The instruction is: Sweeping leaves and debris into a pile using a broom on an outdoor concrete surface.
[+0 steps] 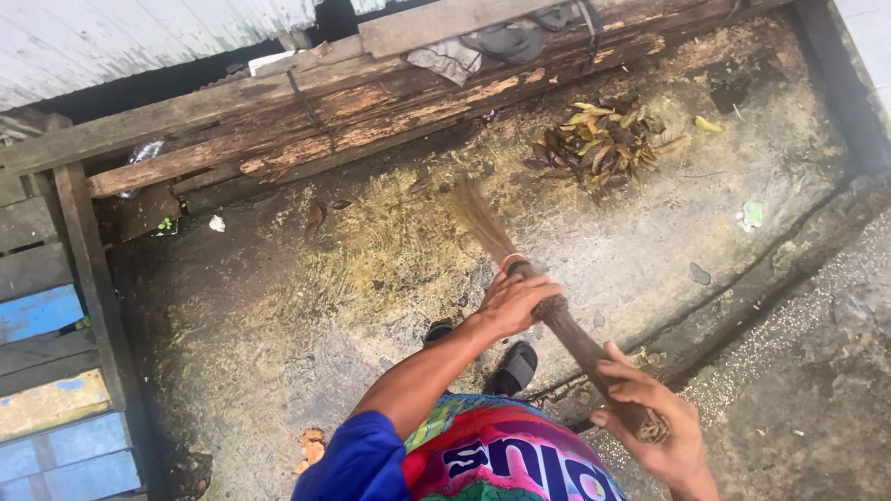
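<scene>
Your right hand (650,417) clenches the butt of the stick broom (548,301); your left hand (515,299) grips its middle, bristles down on the wet concrete floor (278,315). Beyond: leaf pile (599,139) gathered by the rotting planks (306,130). Still loose: pale-green wrapper scrap (752,214), right; white scrap (216,223), left.

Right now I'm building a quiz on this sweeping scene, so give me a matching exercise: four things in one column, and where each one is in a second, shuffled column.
Things:
1. left hand
2. right hand
3. pile of leaves
4. blue-painted boards

Places:
A. heaped on the ground near the rotting wooden beam
B. at the left edge of the view
C. gripping the broom low, close to the bristles
D. gripping the broom's top end

Pairs: 1-C, 2-D, 3-A, 4-B
</scene>
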